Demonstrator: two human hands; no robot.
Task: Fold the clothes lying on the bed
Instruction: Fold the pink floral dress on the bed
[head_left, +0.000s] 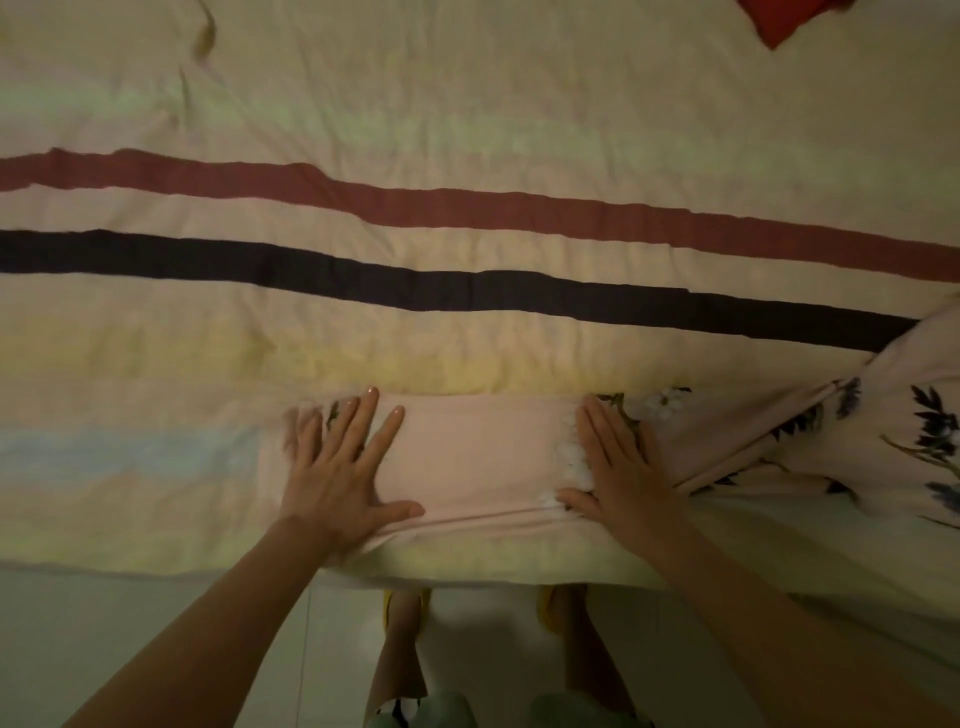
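At bed's near edge, we press both palms flat, fingers straight, on a pink floral garment (478, 457): L hand (337, 467) on its folded end, R hand (618, 467) beside white lace trim. Rest of cloth trails right across striped bedsheet (415, 156).

I see a pale pink floral garment (478, 457) lying flat near the bed's near edge, its left part folded, its right part spread out rightward.
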